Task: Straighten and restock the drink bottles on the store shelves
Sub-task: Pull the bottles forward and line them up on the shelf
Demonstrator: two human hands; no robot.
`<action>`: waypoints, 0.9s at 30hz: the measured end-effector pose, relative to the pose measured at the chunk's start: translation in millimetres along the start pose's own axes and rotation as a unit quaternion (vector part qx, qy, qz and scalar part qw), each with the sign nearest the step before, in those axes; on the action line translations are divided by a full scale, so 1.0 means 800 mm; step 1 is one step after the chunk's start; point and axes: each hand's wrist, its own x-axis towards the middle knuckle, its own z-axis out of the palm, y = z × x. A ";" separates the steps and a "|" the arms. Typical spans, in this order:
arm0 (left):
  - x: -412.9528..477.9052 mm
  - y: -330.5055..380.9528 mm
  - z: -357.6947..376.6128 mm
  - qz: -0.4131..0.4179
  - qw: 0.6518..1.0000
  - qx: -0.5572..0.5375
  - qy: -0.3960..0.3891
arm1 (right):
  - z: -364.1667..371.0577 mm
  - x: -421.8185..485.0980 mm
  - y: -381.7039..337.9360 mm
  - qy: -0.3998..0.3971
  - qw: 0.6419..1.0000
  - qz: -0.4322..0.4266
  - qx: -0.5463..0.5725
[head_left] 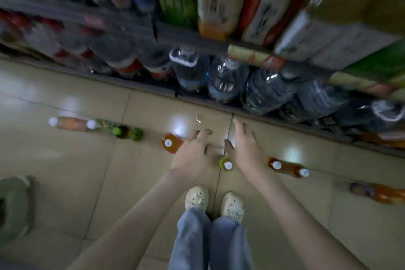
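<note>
I see glossy beige floor tiles [65, 182] running along the store shelves [190, 39]. The upper rows are blurred beyond reading, and clear ribbed water jugs [225, 81] fill the bottom one. Small capped drink bottles [169, 143] stand in a row on the tiles. The left hand [195, 153] and right hand [243, 149] hang loose-fingered above them, grasping nothing. A soft green bag [13, 206] is cut off at the left.

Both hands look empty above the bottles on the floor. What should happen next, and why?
Probably close the left hand round the orange bottle just beside it: the hand holds nothing, and that bottle stands on the floor, not yet shelved.
</note>
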 end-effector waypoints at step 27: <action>-0.181 0.401 -0.724 0.358 0.701 0.037 0.615 | -0.741 -0.199 -0.386 0.684 0.690 -0.237 -0.002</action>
